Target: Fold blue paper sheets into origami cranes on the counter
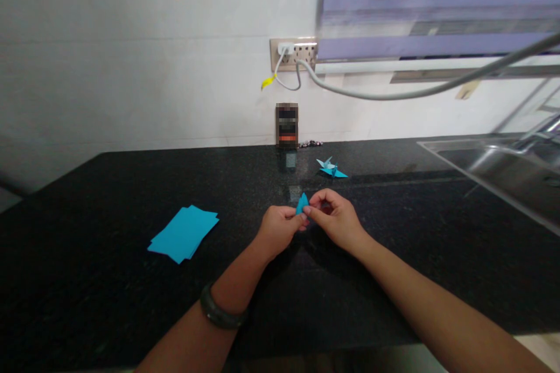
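Note:
Both my hands meet over the middle of the black countertop [87, 256]. My left hand [280, 227] and my right hand [335, 218] pinch a small folded piece of blue paper [301, 203] between their fingertips, its point sticking up. My left wrist wears a dark bracelet [219, 312]. A finished blue paper crane [331, 168] lies on the counter just beyond my right hand. A small stack of blue paper sheets [184, 233] lies to the left of my left hand.
A small dark upright object [287, 124] leans against the white wall at the back. Above it is a wall socket [297, 53] with a grey cable [415, 92] running right. A steel sink [503, 169] sits at the right.

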`<state>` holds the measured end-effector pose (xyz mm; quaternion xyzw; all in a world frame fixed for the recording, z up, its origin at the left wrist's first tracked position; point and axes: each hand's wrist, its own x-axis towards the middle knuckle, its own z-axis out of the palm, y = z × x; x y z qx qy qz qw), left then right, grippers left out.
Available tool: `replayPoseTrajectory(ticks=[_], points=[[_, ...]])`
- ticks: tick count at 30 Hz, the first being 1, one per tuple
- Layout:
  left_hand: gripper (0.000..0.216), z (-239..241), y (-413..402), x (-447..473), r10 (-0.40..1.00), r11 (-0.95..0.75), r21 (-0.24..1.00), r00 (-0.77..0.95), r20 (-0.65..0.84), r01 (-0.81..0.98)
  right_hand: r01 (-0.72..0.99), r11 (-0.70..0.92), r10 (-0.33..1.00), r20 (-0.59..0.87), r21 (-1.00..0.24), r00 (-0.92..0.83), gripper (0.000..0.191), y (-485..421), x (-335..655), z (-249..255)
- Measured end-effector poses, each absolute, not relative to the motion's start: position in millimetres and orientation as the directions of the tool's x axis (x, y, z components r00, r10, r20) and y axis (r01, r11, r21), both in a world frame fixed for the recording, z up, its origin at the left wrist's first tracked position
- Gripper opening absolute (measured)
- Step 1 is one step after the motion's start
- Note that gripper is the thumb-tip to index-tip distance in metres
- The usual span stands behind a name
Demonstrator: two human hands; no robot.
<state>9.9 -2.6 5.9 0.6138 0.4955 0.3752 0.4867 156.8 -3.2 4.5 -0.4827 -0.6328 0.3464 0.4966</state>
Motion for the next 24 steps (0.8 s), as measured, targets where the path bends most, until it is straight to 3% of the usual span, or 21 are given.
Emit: replayPoseTrajectory(ticks=[18, 24], points=[[0.03, 0.8, -0.2, 4.6, 0.95, -0.196, 0.884, 0.305, 0.064, 0.425, 0.232, 0.341, 0.939, 0.32, -0.911, -0.124, 0.012, -2.1, 159.2, 5.2], [0.027, 2.3, 0.8, 4.6, 0.939, -0.103, 0.946, 0.344, -0.01, 0.307, 0.256, 0.465, 0.884, 0.459, -0.848, -0.086, 0.004, 1.8, 163.6, 3.1]])
